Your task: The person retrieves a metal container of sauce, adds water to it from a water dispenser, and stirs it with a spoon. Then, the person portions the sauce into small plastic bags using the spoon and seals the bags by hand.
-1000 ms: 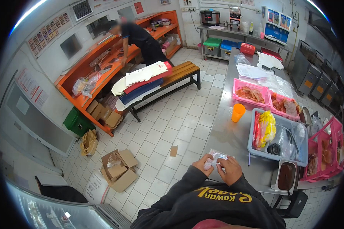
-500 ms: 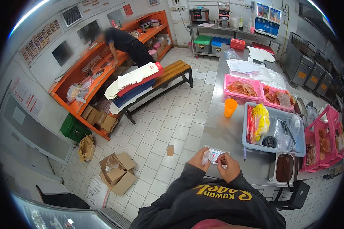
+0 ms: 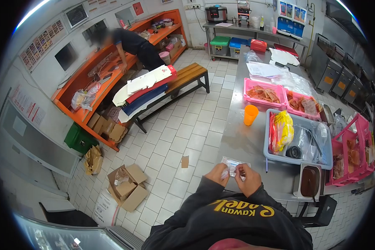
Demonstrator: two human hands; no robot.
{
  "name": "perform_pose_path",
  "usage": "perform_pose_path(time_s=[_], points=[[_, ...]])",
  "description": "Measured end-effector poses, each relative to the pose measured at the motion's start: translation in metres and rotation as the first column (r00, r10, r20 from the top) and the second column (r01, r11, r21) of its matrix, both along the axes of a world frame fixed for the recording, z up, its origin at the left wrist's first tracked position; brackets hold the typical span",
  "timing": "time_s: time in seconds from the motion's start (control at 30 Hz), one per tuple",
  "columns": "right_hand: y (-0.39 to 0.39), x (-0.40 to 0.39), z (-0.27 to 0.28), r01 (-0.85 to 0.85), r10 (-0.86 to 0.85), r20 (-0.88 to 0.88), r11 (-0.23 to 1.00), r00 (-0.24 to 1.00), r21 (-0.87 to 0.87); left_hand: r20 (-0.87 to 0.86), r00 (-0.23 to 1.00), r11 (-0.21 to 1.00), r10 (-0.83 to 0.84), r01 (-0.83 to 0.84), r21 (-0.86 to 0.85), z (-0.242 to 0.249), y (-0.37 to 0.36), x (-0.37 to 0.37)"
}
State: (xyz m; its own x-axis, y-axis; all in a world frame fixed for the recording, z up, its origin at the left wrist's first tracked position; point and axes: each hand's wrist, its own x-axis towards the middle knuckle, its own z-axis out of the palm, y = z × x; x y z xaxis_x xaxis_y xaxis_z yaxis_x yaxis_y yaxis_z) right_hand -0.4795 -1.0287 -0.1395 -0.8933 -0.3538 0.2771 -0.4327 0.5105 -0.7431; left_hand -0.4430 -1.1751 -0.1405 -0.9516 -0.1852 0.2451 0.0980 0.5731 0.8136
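A small clear plastic packet with a white and blue printed face (image 3: 232, 163) is held between both hands at the near edge of the steel table (image 3: 229, 143). My left hand (image 3: 217, 175) is closed on its left side, with crumpled clear plastic showing by the fingertips. On the other side, my right hand (image 3: 249, 181) pinches the packet with bent fingers. What lies inside it is too small to make out. An orange cup (image 3: 250, 115) stands on the table beyond the hands.
Right of the hands is a blue-grey tub (image 3: 298, 161) with yellow and clear plastic bags. A steel container of brown sauce (image 3: 310, 183) sits nearer me. Pink baskets (image 3: 262, 101) hold packed food. Another person (image 3: 137, 48) leans over an orange counter. An open cardboard box (image 3: 127, 187) is on the floor.
My right hand has shifted slightly up along the packet, and the packet now tilts flatter, so less of its printed face shows. The other person's head has lowered a little.
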Motion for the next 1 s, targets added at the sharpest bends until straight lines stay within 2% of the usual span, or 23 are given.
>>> perform_pose_path(time_s=[0.03,0.1,0.17,0.23,0.3,0.37,0.4,0.43,0.47,0.5,0.53,0.57,0.6,0.63,0.67,0.7,0.73,0.8,0.87,0.9,0.93,0.97,1.0], points=[[-0.001,0.000,0.002,-0.001,0.001,0.002,1.000,1.000,0.002,-0.041,0.999,1.000,-0.011,0.010,-0.027,-0.006,0.000,-0.001],[-0.005,-0.001,0.007,0.034,-0.017,-0.252,0.998,0.968,0.062,-0.085,0.996,0.998,-0.029,0.025,-0.054,-0.009,0.000,-0.004],[-0.007,0.001,0.008,0.039,-0.016,-0.241,0.995,0.970,0.090,0.038,0.998,0.997,0.041,-0.044,0.069,-0.007,0.000,-0.006],[-0.007,0.000,0.009,0.040,-0.013,-0.230,0.992,0.973,0.116,-0.012,0.998,0.988,0.057,-0.055,0.146,-0.009,-0.002,-0.008],[-0.005,-0.003,0.009,0.076,-0.068,-0.168,0.996,0.983,0.036,-0.058,0.995,0.973,0.080,-0.065,0.223,-0.016,-0.003,-0.012],[-0.006,-0.005,0.006,0.068,-0.068,-0.133,0.998,0.989,-0.003,-0.178,0.982,0.880,0.061,0.031,0.474,-0.026,-0.003,-0.018],[-0.006,-0.006,0.005,0.062,-0.066,-0.100,0.997,0.993,-0.045,-0.177,0.982,0.880,0.059,0.033,0.475,-0.025,-0.001,-0.018],[-0.006,-0.006,0.005,0.064,-0.069,-0.101,0.997,0.992,-0.045,-0.073,0.995,0.804,0.070,-0.013,0.594,-0.022,0.000,-0.018],[-0.006,-0.007,0.005,0.058,-0.062,-0.028,0.990,0.998,-0.129,0.031,0.997,0.714,0.067,-0.070,0.697,-0.020,0.000,-0.019],[-0.006,-0.008,0.005,0.056,-0.047,0.045,0.976,0.998,-0.212,0.031,0.997,0.714,0.065,-0.068,0.697,-0.023,-0.001,-0.020],[-0.006,-0.009,0.004,0.056,-0.047,0.046,0.976,0.998,-0.211,0.026,1.000,0.669,-0.004,-0.016,0.743,-0.027,-0.002,-0.020],[-0.004,-0.012,0.003,0.061,0.000,0.174,0.938,0.985,-0.343,0.016,0.997,0.617,-0.072,0.031,0.786,-0.030,-0.003,-0.020],[-0.002,-0.014,0.001,0.084,0.063,0.292,0.881,0.954,-0.465,0.018,0.997,0.616,-0.070,0.029,0.787,-0.027,-0.004,-0.020],[0.000,-0.015,0.001,0.083,0.065,0.293,0.882,0.954,-0.464,0.042,0.992,0.685,-0.116,0.050,0.727,-0.022,-0.005,-0.018],[0.001,-0.017,0.000,0.124,0.158,0.417,0.810,0.895,-0.572,0.070,0.984,0.747,-0.161,0.075,0.661,-0.017,-0.006,-0.017],[0.002,-0.018,-0.001,0.184,0.264,0.516,0.726,0.815,-0.663,0.071,0.985,0.747,-0.160,0.073,0.660,-0.011,-0.008,-0.016],[0.003,-0.018,0.000,0.182,0.266,0.516,0.726,0.814,-0.663,0.091,0.972,0.770,-0.215,0.111,0.628,-0.005,-0.009,-0.015],[0.005,-0.017,0.002,0.283,0.375,0.611,0.639,0.697,-0.715,0.116,0.957,0.791,-0.265,0.147,0.594,-0.001,-0.013,-0.015],[0.008,-0.016,0.005,0.302,0.436,0.629,0.610,0.644,-0.732,0.022,0.933,0.832,-0.360,0.310,0.459,-0.003,-0.018,-0.016],[0.009,-0.016,0.006,0.325,0.493,0.641,0.582,0.588,-0.746,0.025,0.933,0.833,-0.359,0.308,0.459,-0.002,-0.019,-0.016],[0.010,-0.015,0.007,0.326,0.495,0.641,0.580,0.587,-0.746,-0.047,0.913,0.783,-0.405,0.373,0.498,-0.001,-0.021,-0.016],[0.011,-0.015,0.008,0.230,0.526,0.622,0.627,0.580,-0.745,-0.121,0.886,0.726,-0.447,0.438,0.531,0.000,-0.023,-0.015],[0.012,-0.017,0.009,0.129,0.556,0.602,0.664,0.573,-0.736,-0.123,0.885,0.726,-0.449,0.441,0.528,-0.002,-0.028,-0.015]])
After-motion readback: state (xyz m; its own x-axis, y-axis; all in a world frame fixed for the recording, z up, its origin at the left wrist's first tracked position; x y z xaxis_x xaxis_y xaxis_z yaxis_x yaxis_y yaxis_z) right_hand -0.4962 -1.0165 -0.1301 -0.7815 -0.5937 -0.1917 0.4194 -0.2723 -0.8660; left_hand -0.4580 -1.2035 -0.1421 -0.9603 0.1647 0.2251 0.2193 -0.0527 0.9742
